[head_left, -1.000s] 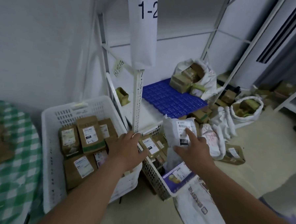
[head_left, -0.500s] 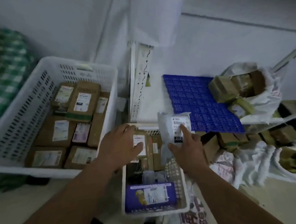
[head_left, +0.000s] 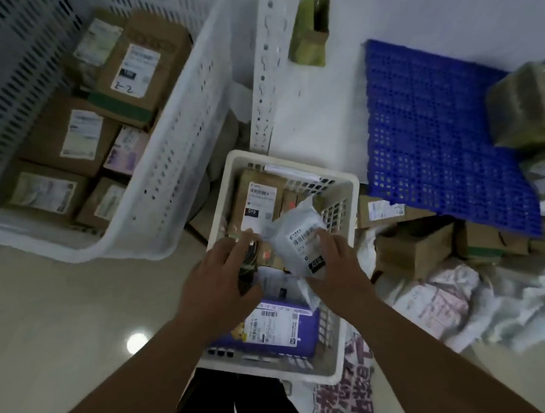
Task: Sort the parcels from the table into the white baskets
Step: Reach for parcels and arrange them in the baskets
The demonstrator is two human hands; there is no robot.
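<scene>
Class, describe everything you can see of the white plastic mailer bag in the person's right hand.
The white mailer bag looks like a soft, slightly crinkled plastic pouch. A white shipping label with barcodes and a small black tag reading 010 faces up. It is tilted, held over the small white basket, above the parcels inside. The right hand grips its right edge, fingers on the label side. The left hand is beside its lower left; whether it touches the bag cannot be told.

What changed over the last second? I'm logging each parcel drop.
The right hand carried the grey plastic mailer bag down from above the small white basket into it, still gripping it. The left hand moved in to shift parcels there. The brown boxes in the large white basket stayed put.
</scene>
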